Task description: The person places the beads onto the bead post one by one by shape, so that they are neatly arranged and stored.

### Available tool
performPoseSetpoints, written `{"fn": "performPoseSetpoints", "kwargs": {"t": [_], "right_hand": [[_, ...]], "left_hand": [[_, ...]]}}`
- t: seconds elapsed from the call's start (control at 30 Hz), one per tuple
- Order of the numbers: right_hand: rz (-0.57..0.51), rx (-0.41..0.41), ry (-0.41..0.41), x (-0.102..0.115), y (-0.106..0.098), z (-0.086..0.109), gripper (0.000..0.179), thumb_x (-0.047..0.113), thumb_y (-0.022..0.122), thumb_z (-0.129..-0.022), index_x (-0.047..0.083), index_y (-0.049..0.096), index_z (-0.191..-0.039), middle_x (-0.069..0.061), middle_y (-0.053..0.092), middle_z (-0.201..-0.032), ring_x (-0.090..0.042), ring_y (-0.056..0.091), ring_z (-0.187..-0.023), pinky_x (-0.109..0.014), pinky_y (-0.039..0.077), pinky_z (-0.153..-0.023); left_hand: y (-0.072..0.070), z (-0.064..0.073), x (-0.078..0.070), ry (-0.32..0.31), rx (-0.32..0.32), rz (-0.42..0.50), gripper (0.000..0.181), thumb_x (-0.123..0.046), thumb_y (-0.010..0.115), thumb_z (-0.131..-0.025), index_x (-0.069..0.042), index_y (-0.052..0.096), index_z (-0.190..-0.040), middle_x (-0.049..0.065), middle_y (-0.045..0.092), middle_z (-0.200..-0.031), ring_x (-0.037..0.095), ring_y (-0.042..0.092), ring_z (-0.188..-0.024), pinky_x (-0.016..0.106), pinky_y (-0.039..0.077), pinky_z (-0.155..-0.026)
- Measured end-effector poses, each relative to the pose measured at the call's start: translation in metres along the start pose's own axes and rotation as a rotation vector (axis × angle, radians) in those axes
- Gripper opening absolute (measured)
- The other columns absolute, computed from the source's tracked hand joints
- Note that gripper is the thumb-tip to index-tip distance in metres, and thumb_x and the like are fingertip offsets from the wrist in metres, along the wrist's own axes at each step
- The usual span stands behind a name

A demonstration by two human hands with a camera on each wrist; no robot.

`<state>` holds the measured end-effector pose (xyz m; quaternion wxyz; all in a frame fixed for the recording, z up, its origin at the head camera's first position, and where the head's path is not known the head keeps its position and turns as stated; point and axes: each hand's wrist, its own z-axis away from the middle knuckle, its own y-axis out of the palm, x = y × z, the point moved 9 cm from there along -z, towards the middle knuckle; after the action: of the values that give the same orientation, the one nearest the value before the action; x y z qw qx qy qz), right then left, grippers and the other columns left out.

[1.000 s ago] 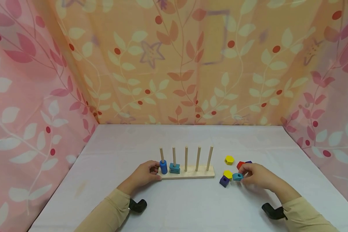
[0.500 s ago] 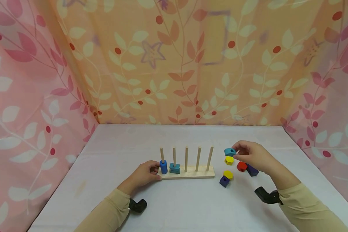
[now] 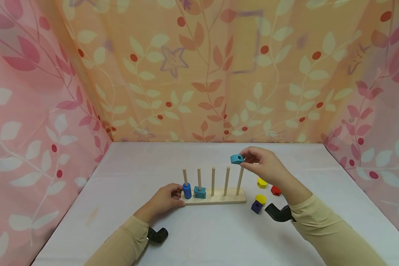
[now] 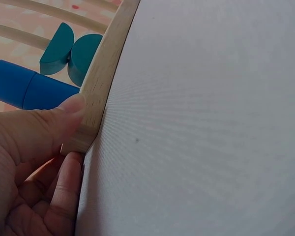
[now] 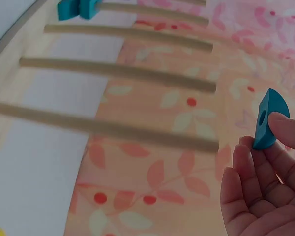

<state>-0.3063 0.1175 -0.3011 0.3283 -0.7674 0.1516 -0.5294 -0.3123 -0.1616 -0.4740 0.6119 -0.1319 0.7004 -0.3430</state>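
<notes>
A wooden peg stand (image 3: 216,200) with several upright pegs is on the table. My left hand (image 3: 166,199) grips the left end of its base; in the left wrist view the thumb lies along the wood. Two stacked blue cylinders (image 4: 32,88) sit on the leftmost peg. The second peg carries two teal half-round blocks (image 3: 200,192), curved sides facing each other. Above the rightmost peg, my right hand (image 3: 264,164) pinches another teal half-round block (image 3: 236,159) between thumb and fingers. Its hole shows in the right wrist view, apart from the peg tips.
Right of the stand lie a yellow block (image 3: 262,183), a second yellow block (image 3: 261,200) touching a purple block (image 3: 256,207), and a red block (image 3: 276,190). The right forearm covers part of that area. Patterned cloth (image 3: 206,74) hangs behind the white table (image 3: 146,155).
My right hand has lifted the teal half-round block from beside the loose blocks and carried it up and left to above the rightmost peg. The left hand stays on the stand.
</notes>
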Motion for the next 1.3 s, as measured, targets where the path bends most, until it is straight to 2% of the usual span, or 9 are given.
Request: {"fn": "performPoseSetpoints", "kwargs": {"t": [0.23, 0.43, 0.6, 0.8, 0.93, 1.03, 1.17, 1.3], "right_hand": [[-0.081, 0.032, -0.049, 0.025, 0.025, -0.011, 0.018, 0.015, 0.066, -0.084, 0.013, 0.062, -0.102, 0.001, 0.063, -0.093, -0.015, 0.059, -0.085, -0.033, 0.05, -0.076], [-0.127, 0.066, -0.068, 0.037, 0.05, -0.018, 0.017, 0.015, 0.067, -0.084, 0.014, 0.062, -0.1, 0.002, 0.063, -0.092, -0.015, 0.058, -0.085, -0.031, 0.048, -0.076], [-0.153, 0.058, -0.085, 0.042, 0.064, -0.022, 0.018, 0.016, 0.067, -0.084, 0.013, 0.063, -0.101, 0.001, 0.062, -0.092, -0.014, 0.058, -0.086, -0.032, 0.048, -0.078], [-0.154, 0.013, -0.082, 0.046, 0.074, -0.025, 0.016, 0.016, 0.065, -0.085, 0.015, 0.061, -0.101, 0.003, 0.06, -0.098, -0.017, 0.055, -0.1, -0.04, 0.044, -0.089], [-0.136, 0.02, -0.093, 0.052, 0.082, -0.025, 0.017, 0.015, 0.062, -0.087, 0.014, 0.057, -0.104, 0.002, 0.059, -0.101, -0.019, 0.054, -0.107, -0.04, 0.041, -0.094], [-0.11, 0.029, -0.1, 0.054, 0.089, -0.024, 0.019, 0.014, 0.059, -0.089, 0.013, 0.054, -0.107, 0.001, 0.059, -0.102, -0.019, 0.055, -0.105, -0.038, 0.043, -0.093], [-0.092, -0.007, -0.079, 0.05, 0.094, -0.025, 0.019, 0.013, 0.058, -0.09, 0.013, 0.052, -0.108, 0.0, 0.059, -0.097, -0.016, 0.055, -0.089, -0.034, 0.046, -0.08], [-0.102, -0.022, -0.049, 0.043, 0.098, -0.026, 0.018, 0.014, 0.058, -0.09, 0.015, 0.053, -0.107, 0.002, 0.058, -0.092, -0.014, 0.052, -0.08, -0.03, 0.045, -0.072]], "left_hand": [[0.001, -0.001, 0.002, 0.007, 0.002, 0.001, 0.043, -0.02, 0.079, -0.07, -0.009, 0.06, -0.107, -0.003, 0.057, -0.091, 0.012, 0.054, -0.085, 0.024, 0.046, -0.074], [0.002, -0.002, 0.003, -0.002, 0.005, 0.008, 0.042, -0.019, 0.079, -0.071, -0.009, 0.06, -0.106, -0.003, 0.057, -0.091, 0.012, 0.054, -0.085, 0.024, 0.046, -0.075], [0.002, -0.001, 0.003, -0.007, 0.008, 0.014, 0.041, -0.019, 0.079, -0.071, -0.01, 0.06, -0.107, -0.003, 0.056, -0.091, 0.013, 0.053, -0.085, 0.025, 0.045, -0.075], [0.002, -0.001, 0.005, -0.01, 0.007, 0.012, 0.041, -0.022, 0.078, -0.071, -0.012, 0.06, -0.107, -0.002, 0.056, -0.09, 0.013, 0.052, -0.085, 0.026, 0.045, -0.075], [0.002, -0.002, 0.006, -0.006, 0.006, 0.004, 0.042, -0.023, 0.078, -0.072, -0.012, 0.06, -0.108, -0.003, 0.056, -0.091, 0.013, 0.052, -0.085, 0.026, 0.045, -0.075], [0.001, -0.001, 0.005, -0.001, 0.006, 0.002, 0.042, -0.023, 0.078, -0.072, -0.012, 0.06, -0.108, -0.002, 0.056, -0.091, 0.013, 0.052, -0.085, 0.026, 0.045, -0.075], [0.001, -0.001, 0.003, 0.002, 0.009, 0.008, 0.042, -0.022, 0.078, -0.072, -0.01, 0.059, -0.108, -0.001, 0.056, -0.091, 0.013, 0.052, -0.085, 0.027, 0.045, -0.075], [0.001, 0.0, 0.002, -0.003, 0.014, 0.025, 0.042, -0.021, 0.078, -0.072, -0.01, 0.059, -0.108, 0.0, 0.056, -0.091, 0.014, 0.052, -0.085, 0.03, 0.045, -0.077]]}}
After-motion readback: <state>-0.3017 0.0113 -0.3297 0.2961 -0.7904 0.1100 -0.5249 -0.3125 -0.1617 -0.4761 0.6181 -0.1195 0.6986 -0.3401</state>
